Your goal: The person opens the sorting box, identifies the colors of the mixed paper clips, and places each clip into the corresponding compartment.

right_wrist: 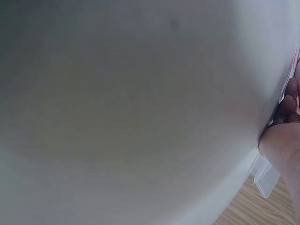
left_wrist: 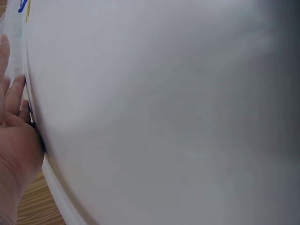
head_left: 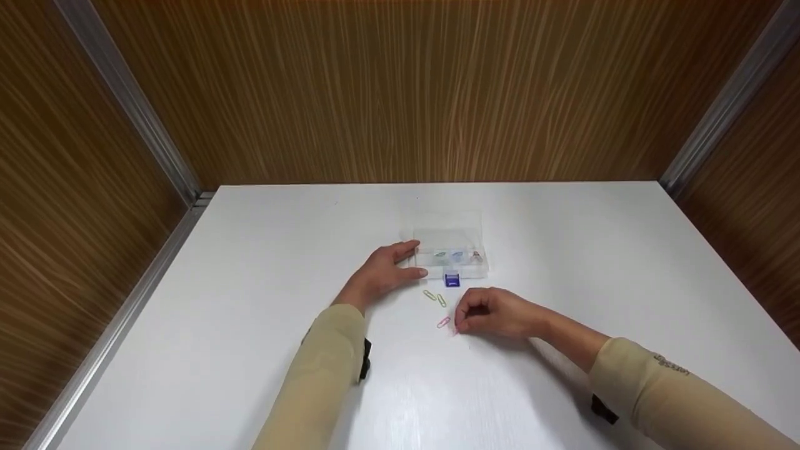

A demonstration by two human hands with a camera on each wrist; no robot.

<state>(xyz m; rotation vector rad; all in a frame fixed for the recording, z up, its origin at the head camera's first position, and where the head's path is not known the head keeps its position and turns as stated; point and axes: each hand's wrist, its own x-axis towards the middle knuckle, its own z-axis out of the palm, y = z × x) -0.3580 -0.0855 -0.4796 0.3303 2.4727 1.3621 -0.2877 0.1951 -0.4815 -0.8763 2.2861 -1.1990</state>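
Pinching low at the tabletop (head_left: 562,262), the right hand (head_left: 494,312) has thumb and forefinger together on a pink wire paper clip (head_left: 455,333), only a sliver of it showing past the fingertips. Thin, slick wire like this, I'd judge, is best taken by one end, a nail easing under the loop, with a light squeeze so it doesn't skid on that smooth surface. Over to the left hand (head_left: 390,269): fingers and thumb reach out fairly straight, spread apart at the left end of a clear plastic compartment box (head_left: 431,273). Good bracing, that; such a light shell looks easy to nudge, so gentle, even pressure should beat a hard squeeze.

Just beside the right fingertips lies a loose pink paper clip (head_left: 444,322), a slim rounded loop, and nearer the box sit two yellow-green paper clips (head_left: 429,295), slanting and close together.

Now the box: see-through walls, squared corners, a glossy purple-blue latch (head_left: 452,280) at the front, a thin transparent lid (head_left: 447,231) tipped back on the far side. Inside, left to right, green pieces (head_left: 440,254), blue pieces (head_left: 457,255) and a reddish-brown cluster (head_left: 476,256), all too small to make out. Farther out, beige fabric sleeves (head_left: 331,362) and streaky brown wood-grain panels (head_left: 406,94).
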